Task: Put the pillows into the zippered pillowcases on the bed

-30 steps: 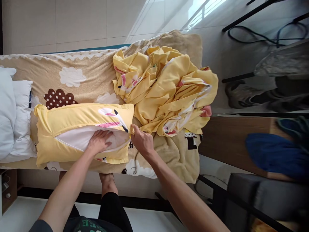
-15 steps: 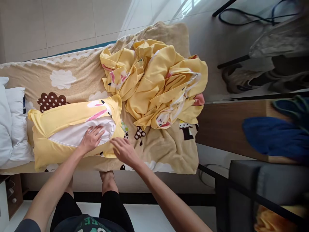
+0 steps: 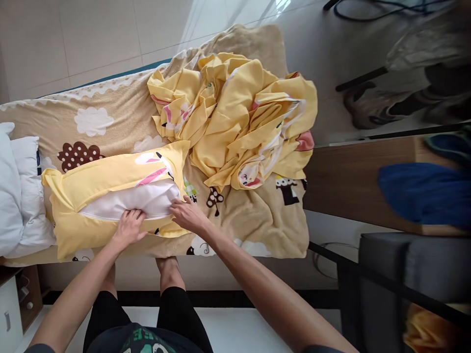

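A yellow pillowcase [image 3: 84, 184] with a rabbit print lies on the bed, a white pillow [image 3: 125, 200] showing through its long opening. My left hand [image 3: 129, 228] has its fingers curled over the near edge of that opening, the thumb on the yellow cloth outside. At the opening's right end, my right hand [image 3: 189, 215] pinches the pillowcase's edge; its fingertips are partly hidden by the cloth. Beyond the right hand a crumpled yellow cloth [image 3: 235, 117] with matching print is heaped on the bed.
A tan patterned blanket [image 3: 253, 215] covers the bed. White pillows [image 3: 33, 196] are stacked at the left end. On the right stand a wooden surface [image 3: 342, 181] with a blue cloth [image 3: 415, 193] and a dark grey chair [image 3: 382, 264]. Tiled floor [image 3: 99, 34] lies beyond the bed.
My left hand has moved from the white pillow down to the near edge of the opening. My right hand has shifted slightly up and taken the pillowcase's edge at the right end.
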`<state>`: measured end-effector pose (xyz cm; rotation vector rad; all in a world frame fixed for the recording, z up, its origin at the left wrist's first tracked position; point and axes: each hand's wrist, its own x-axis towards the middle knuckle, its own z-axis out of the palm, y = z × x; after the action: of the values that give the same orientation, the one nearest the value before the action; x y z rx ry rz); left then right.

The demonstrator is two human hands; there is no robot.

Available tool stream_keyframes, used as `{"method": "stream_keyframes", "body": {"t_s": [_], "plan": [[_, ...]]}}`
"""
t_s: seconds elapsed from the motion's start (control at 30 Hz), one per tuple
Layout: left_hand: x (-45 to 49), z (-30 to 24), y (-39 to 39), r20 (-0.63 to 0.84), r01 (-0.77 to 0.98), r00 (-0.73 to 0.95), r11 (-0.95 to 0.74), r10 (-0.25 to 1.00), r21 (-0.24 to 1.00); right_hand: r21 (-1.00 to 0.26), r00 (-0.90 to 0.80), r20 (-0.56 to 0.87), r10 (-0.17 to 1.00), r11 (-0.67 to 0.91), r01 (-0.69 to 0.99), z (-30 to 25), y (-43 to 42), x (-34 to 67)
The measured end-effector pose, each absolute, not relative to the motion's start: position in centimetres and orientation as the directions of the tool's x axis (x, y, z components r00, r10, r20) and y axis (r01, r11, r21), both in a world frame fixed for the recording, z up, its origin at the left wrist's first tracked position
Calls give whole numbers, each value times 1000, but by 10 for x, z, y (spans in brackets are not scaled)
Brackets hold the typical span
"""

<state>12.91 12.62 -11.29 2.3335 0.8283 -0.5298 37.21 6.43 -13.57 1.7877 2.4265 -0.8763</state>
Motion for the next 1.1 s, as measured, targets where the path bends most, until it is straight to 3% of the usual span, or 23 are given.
{"method": "stream_keyframes", "body": {"t_s": [0.2, 0.3, 0.4, 0.47, 0.57, 0.67, 0.77, 0.83, 0.93, 1.1], "plan": [[141, -122, 154, -793, 802, 543, -453, 278, 391, -538, -429, -159, 889, 287, 793, -72, 82, 386], [145, -122, 174, -857, 827, 491, -393, 155, 403, -536, -323, -89, 942, 228, 813, -62, 97, 386], [138, -116, 188, -876, 833, 480, -343, 57, 434, -479, -111, -79, 991, 60, 876, -90, 102, 379], [123, -109, 195, -878, 841, 474, -328, 64, 430, -462, 13, -134, 991, -74, 884, -121, 97, 376], [79, -98, 204, -870, 862, 453, -345, 198, 371, -472, 78, -249, 965, -191, 861, -153, 82, 383], [19, -77, 208, -753, 880, 450, -382, 480, 282, -515, 15, -244, 970, -143, 845, -148, 68, 397], [-36, -36, 200, -474, 830, 558, -445, 681, 336, -571, -128, -139, 982, 26, 821, -110, 60, 406], [-58, -4, 188, -257, 743, 652, -532, 713, 406, -564, -134, -54, 989, 81, 822, -82, 57, 406], [-66, 26, 177, -27, 674, 690, -630, 723, 385, -555, -66, 23, 998, 67, 829, -57, 57, 400], [-52, 23, 195, -95, 569, 811, -741, 577, 356, -620, -282, 8, 959, 226, 751, -50, 67, 390]]}}
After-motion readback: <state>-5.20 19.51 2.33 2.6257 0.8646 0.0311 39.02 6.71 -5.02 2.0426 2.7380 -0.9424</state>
